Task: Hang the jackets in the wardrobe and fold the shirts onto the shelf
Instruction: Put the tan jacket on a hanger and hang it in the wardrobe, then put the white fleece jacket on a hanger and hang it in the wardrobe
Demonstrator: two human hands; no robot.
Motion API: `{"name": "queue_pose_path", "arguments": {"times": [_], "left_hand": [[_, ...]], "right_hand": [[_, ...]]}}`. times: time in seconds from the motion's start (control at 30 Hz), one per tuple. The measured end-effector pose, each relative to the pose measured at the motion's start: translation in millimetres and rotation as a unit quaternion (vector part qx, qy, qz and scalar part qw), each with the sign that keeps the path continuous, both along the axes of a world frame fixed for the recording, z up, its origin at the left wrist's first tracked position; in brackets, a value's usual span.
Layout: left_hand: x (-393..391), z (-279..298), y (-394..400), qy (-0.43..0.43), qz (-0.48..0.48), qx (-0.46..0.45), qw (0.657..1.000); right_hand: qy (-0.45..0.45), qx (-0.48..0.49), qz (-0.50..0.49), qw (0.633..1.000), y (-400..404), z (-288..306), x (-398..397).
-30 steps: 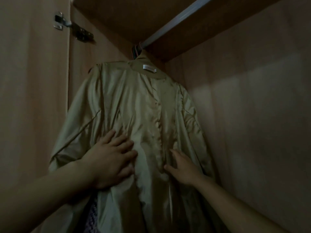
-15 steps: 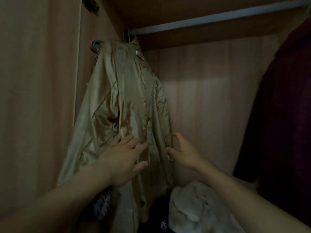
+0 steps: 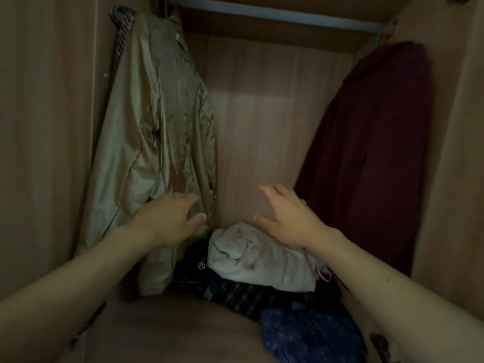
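Shiny olive jacket (image 3: 154,132) hangs at the rail's (image 3: 277,15) left end (creased).

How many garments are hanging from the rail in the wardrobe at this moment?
2. An olive-green jacket hangs at the left end of the rail, and a dark red garment at the right end. Others may be hidden behind them.

Wardrobe interior: rail (image 3: 275,15) runs across the top; one jacket (image 3: 154,132) hangs at its left end against the left wall, a second hanging garment (image 3: 372,153) at the right end, the two well apart with the back panel (image 3: 262,127) between them. On the wardrobe floor, a heap of clothes (image 3: 275,297) lies below and between them, a rolled garment (image 3: 259,258) on top. Left hand (image 3: 167,221) is before the jacket's lower edge; right hand (image 3: 288,218) is above the rolled garment.
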State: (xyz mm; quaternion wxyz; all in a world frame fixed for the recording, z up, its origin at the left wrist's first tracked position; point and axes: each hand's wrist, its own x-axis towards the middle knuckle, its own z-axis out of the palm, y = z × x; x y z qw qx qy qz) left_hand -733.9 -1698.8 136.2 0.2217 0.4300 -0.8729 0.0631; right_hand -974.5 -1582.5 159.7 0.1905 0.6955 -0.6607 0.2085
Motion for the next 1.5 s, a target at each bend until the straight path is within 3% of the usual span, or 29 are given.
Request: {"name": "queue_pose_path", "arguments": {"times": [0.27, 0.47, 0.6, 0.77, 0.97, 1.13, 1.5], "left_hand": [[-10.1, 4.1, 81.5, -0.018, 0.0, -0.018, 1.0], [0.2, -19.6, 143.8, -0.038, 0.009, 0.016, 0.999], [14.0, -37.7, 177.6, -0.095, 0.039, 0.082, 0.991], [29.6, -39.6, 206.2, -0.078, 0.007, 0.072, 0.994], [17.4, -58.2, 243.3, -0.033, -0.117, 0.063, 0.991], [2.9, -89.4, 272.4, -0.032, -0.229, 0.078, 0.97], [-52.4, -132.6, 415.9, -0.034, -0.475, 0.103, 0.873]], "right_hand": [[-0.025, -0.023, 0.005, 0.999, 81.5, -2.9, -10.5], [-0.065, -0.021, 0.016, 0.998, 121.3, -43.2, -13.1], [-0.022, 0.006, -0.022, 0.999, 144.5, -70.8, 2.6], [-0.017, 0.023, -0.049, 0.998, 192.7, -82.7, 28.9], [0.059, 0.037, -0.177, 0.982, 272.2, -85.2, 51.8], [0.039, 0.065, -0.279, 0.957, 345.8, -95.8, 78.2], [0.033, 0.145, -0.484, 0.862, 549.9, -121.7, 123.8]]}}
